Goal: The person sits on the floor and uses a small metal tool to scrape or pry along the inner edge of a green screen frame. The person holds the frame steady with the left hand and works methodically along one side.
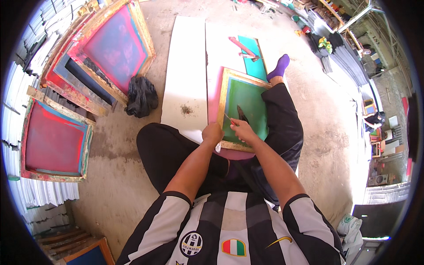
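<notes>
A wooden screen-printing frame [224, 99] with green mesh [247, 95] lies tilted between my legs. My right hand [243, 131] is closed round the red handle of a thin metal tool [229, 119], which looks like a screwdriver. Its tip points at the frame's left rail. My left hand [213, 134] is a fist at the lower part of that rail; a small white piece [218, 147] shows just below it, and what the fingers hold is hidden. On the mesh, beyond my right hand, lies a dark pointed tool [240, 112] whose kind I cannot make out.
Under the frame lie long white boards [183, 66]. Farther off, a turquoise frame [251, 62] bears a reddish stick-like tool [241, 46]. Used screens [117, 48] lean at the left beside a black plastic bag [141, 96]. My outstretched leg [285, 117] borders the frame on the right.
</notes>
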`<state>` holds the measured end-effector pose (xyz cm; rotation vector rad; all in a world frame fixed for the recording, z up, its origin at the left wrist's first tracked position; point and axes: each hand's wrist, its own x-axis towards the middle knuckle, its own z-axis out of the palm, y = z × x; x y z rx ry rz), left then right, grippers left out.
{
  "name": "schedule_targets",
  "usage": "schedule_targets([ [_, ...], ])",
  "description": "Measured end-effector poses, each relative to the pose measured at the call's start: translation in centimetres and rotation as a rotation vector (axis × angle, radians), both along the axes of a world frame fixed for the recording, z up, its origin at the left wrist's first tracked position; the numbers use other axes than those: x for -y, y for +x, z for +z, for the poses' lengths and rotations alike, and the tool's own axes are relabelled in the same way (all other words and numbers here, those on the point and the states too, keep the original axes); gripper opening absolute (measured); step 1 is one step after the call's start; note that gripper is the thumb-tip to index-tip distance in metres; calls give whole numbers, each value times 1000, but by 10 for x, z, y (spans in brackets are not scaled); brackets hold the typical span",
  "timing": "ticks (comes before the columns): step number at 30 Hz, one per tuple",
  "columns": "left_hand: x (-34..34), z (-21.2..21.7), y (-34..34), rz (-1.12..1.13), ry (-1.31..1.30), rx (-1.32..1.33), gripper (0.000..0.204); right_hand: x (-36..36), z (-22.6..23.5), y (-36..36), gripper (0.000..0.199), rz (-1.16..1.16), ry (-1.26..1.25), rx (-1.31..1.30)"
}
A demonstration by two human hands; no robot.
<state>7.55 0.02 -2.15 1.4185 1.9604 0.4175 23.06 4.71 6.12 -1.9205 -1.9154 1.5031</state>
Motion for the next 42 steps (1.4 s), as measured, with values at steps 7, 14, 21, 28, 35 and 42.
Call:
schedule_targets([
  [7,-6,-5,-14,-88,-58,4,33,14,-18,1,55,-42,160,-38],
  [14,-9,-4,-21,-98,-92,13,43,-5,-11,-4,54,39,238,31],
  [21,-20,15,-25,-128,-171,3,45,-22,-3,2,48,159,414,75],
  [28,-57,27,-36,-211,-178,6,55,-46,6,4,41,291,368,227],
  [35,-63,18,-29,-154,-227,8,62,-79,4,-9,39,540,392,338],
  [42,-71,8,-29,-220,-239,-22,48,-83,-9,-4,40,542,344,364],
])
